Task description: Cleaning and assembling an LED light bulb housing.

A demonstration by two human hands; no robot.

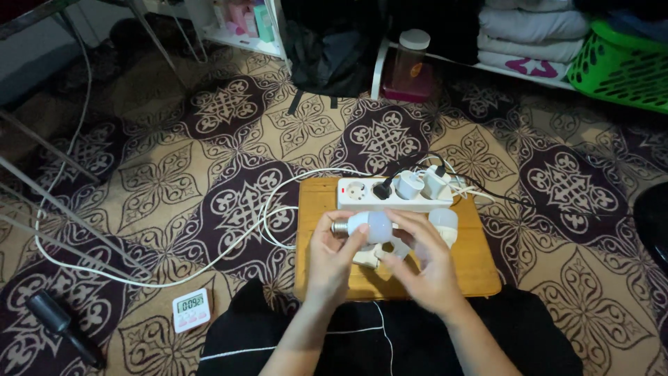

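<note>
both hands hold a white led bulb (369,226) over the wooden board (480,268): left hand (332,259) fingers pinch its screw base, right hand (424,268) fingers cup the dome; a loose grip could drop it onto the power strip (394,196) just beyond

This is a room in a home, seen from the floor. A dark purple and beige carpet with ornamental medallions (174,174) covers the ground. Along the far wall stand folded grey and white blankets on a white shelf (532,31), a bright green plastic laundry basket (619,66), and a clear plastic jar with a white lid (410,59). A small white digital kitchen timer (190,308) lies on the carpet.
</note>
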